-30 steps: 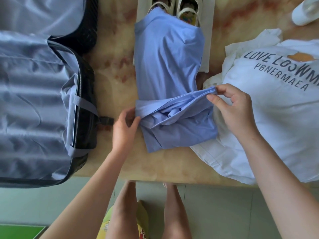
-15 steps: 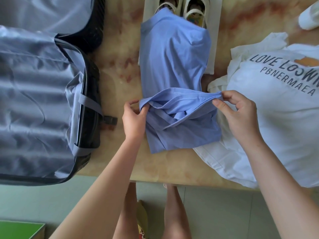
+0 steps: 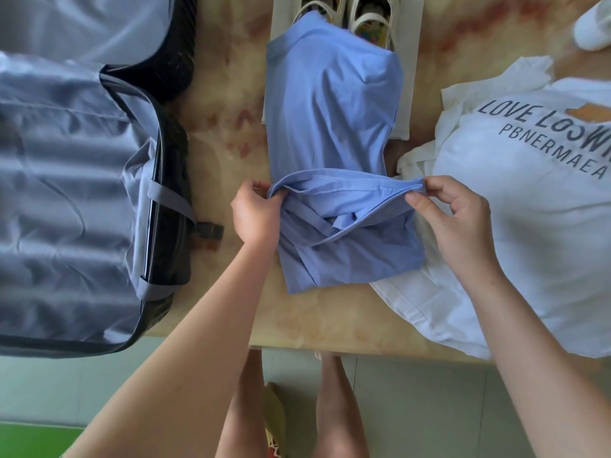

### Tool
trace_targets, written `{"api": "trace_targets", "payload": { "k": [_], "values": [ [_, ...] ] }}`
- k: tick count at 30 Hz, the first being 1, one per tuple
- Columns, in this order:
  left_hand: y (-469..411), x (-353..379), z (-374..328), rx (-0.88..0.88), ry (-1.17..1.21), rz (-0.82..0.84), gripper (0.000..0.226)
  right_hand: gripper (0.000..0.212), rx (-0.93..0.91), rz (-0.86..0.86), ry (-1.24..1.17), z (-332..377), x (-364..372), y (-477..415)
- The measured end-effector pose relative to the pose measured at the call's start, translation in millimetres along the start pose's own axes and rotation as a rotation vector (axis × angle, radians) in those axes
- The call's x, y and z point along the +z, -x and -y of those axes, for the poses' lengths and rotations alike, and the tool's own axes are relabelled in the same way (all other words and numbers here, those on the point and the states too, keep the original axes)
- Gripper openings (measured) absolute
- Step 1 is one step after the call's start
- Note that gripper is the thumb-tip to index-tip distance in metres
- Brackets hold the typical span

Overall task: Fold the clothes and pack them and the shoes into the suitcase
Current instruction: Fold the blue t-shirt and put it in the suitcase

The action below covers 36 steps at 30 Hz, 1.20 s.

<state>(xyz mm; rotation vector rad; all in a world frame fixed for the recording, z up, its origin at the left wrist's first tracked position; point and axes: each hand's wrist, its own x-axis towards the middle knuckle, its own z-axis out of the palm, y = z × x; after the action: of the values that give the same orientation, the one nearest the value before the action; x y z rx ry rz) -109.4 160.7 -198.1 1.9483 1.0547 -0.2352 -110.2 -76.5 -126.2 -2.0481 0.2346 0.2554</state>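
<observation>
A light blue shirt (image 3: 330, 104) lies lengthwise on the table, folded narrow. Its near hem is lifted and stretched sideways between my hands. My left hand (image 3: 256, 214) pinches the hem's left corner and my right hand (image 3: 458, 214) pinches the right corner. An open suitcase (image 3: 66, 193) with grey lining lies at the left, nothing in the visible half. A pair of cream shoes (image 3: 350, 14) stands on a white bag at the far edge, partly under the shirt's collar end. A white T-shirt (image 3: 529, 209) with dark lettering lies spread at the right.
The marbled table (image 3: 224, 104) has its near edge just below the shirts. A black strap buckle (image 3: 210, 231) sticks out from the suitcase toward my left hand. A white object (image 3: 595, 28) sits at the far right corner. My bare legs stand below the table edge.
Both hands have raised the blue shirt's near hem and carried it away from me over the folded part; my left hand went from resting beside the hem to gripping its corner.
</observation>
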Motion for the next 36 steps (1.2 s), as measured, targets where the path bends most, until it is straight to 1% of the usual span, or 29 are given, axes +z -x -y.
{"api": "trace_targets", "payload": {
  "k": [3, 5, 9, 11, 12, 14, 17, 21, 24, 27, 31, 32, 34, 36],
  "values": [
    [-1.4, -9.0, 4.6, 0.117, -0.117, 0.018, 0.014, 0.011, -0.002, -0.002, 0.008, -2.1, -1.2, 0.4],
    [-1.4, -18.2, 9.9, 0.217, -0.213, 0.044, 0.014, 0.012, -0.001, -0.005, 0.011, -3.1, -2.2, -0.9],
    [-1.0, -39.9, 9.0, 0.413, -0.381, 0.046, 0.034, 0.011, 0.002, -0.032, 0.039, -5.2, -3.7, -6.2],
    [1.9, -49.8, 4.0, 0.469, -0.445, 0.103, 0.046, 0.010, 0.006, -0.047, 0.032, -4.7, -4.3, -8.4],
    [4.0, -54.4, 1.4, 0.466, -0.422, 0.165, 0.047, 0.009, 0.003, -0.061, 0.026, -4.1, -5.0, -9.5],
    [5.1, -63.3, -1.0, 0.367, -0.268, 0.278, 0.038, 0.009, -0.003, -0.083, 0.018, -2.3, -6.4, -11.0],
    [3.3, -74.4, 0.4, 0.175, -0.057, 0.321, 0.017, 0.009, -0.012, -0.080, 0.013, 1.2, -5.5, -11.6],
    [-0.2, -71.7, 7.7, 0.085, -0.061, 0.246, 0.014, 0.009, -0.025, -0.061, 0.020, 4.3, -1.3, -10.5],
    [-0.1, -63.8, 12.3, -0.017, -0.045, 0.180, 0.018, 0.008, -0.027, -0.051, 0.025, 5.6, 1.9, -6.2],
    [0.2, -66.7, 12.1, -0.010, -0.169, 0.182, 0.012, 0.010, -0.035, -0.046, 0.052, 5.9, 1.7, -3.2],
    [3.6, -91.5, 3.3, 0.130, -0.382, 0.273, 0.021, 0.009, -0.032, -0.084, 0.066, 5.7, -3.8, -7.2],
    [4.4, -98.6, -0.8, 0.155, -0.393, 0.315, 0.024, 0.009, -0.029, -0.090, 0.066, 6.3, -4.5, -8.8],
    [8.9, -111.1, -11.3, 0.116, -0.296, 0.466, 0.031, 0.009, -0.021, -0.099, 0.060, 8.8, -3.4, -11.4],
    [14.4, -119.6, -23.2, 0.011, -0.161, 0.626, 0.036, 0.009, -0.018, -0.106, 0.051, 12.3, -1.5, -14.9]
  ]
}}
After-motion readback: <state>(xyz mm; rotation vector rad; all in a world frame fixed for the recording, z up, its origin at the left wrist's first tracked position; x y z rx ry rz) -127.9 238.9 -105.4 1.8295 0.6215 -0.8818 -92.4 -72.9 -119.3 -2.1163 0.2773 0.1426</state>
